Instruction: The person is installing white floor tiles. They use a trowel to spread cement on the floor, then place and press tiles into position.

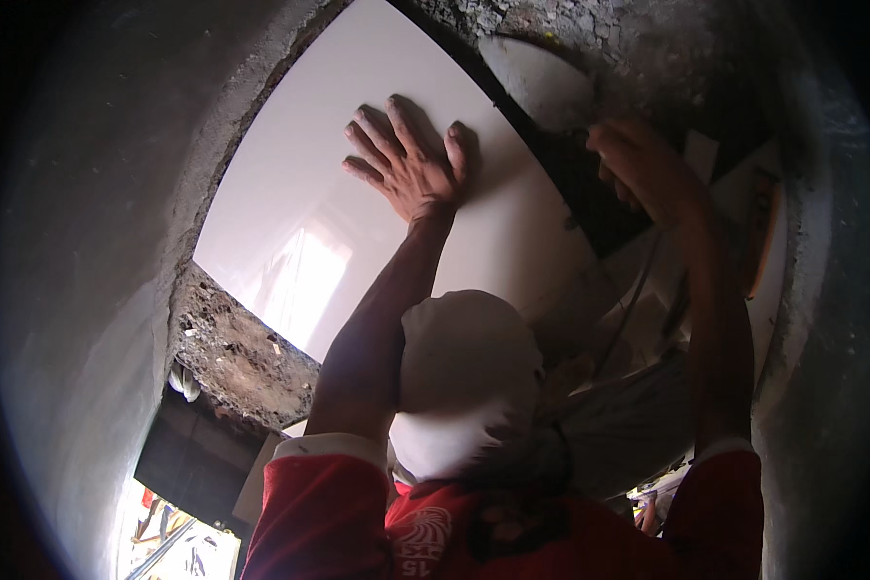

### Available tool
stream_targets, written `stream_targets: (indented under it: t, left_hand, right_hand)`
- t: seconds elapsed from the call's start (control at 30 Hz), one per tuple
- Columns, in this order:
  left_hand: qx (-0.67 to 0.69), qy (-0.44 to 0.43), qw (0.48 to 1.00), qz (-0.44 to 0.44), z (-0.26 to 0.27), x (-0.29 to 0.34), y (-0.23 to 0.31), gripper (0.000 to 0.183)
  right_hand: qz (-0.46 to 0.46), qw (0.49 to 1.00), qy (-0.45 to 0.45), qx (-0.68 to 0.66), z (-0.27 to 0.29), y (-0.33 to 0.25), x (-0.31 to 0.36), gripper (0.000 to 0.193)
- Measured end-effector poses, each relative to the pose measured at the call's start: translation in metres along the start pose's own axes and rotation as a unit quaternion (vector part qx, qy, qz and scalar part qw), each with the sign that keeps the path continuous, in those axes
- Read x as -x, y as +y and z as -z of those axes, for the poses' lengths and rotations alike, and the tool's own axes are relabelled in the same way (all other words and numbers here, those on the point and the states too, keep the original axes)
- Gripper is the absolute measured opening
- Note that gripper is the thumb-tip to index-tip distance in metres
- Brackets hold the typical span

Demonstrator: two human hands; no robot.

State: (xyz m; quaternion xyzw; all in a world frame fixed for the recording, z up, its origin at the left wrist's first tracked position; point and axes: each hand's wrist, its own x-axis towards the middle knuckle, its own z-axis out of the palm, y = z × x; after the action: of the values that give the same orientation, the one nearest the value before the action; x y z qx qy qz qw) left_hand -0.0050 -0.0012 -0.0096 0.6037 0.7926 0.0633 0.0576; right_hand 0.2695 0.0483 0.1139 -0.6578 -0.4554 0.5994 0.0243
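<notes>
A large glossy white tile [290, 193] lies over rough ground and takes up the upper middle. My left hand [411, 169] rests flat on it, fingers spread, holding nothing. To the right, past the tile's edge, my right hand [643, 174] is closed above a dark gap. Close to its knuckles is a pale grey, blade-like piece [536, 82], tapering and smooth. Shadow hides what is inside the right fist and whether that piece joins it.
Crumbly soil or mortar [237, 348] shows below the tile's near left corner, and more rubble [619, 29] lies beyond it. Grey plastered walls [77, 242] curve along both sides. An orange-edged tool [764, 232] stands by the right wall. My pale-covered knee [469, 377] rises between my arms.
</notes>
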Motion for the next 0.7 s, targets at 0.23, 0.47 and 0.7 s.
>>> stream_targets:
  t: [0.23,0.47,0.7]
  left_hand:
    - [0.039,-0.034,0.999,0.011,0.004,-0.005,-0.002,0.097]
    - [0.033,-0.020,0.999,0.002,0.004,-0.008,-0.005,0.100]
    - [0.038,-0.031,0.999,0.006,0.006,-0.007,-0.004,0.100]
  right_hand:
    - [0.081,0.997,0.017,0.002,-0.014,-0.061,-0.024,0.055]
    - [0.041,0.991,-0.045,0.123,-0.007,-0.123,-0.023,0.044]
    - [-0.030,0.983,-0.102,0.151,-0.004,-0.035,0.039,0.049]
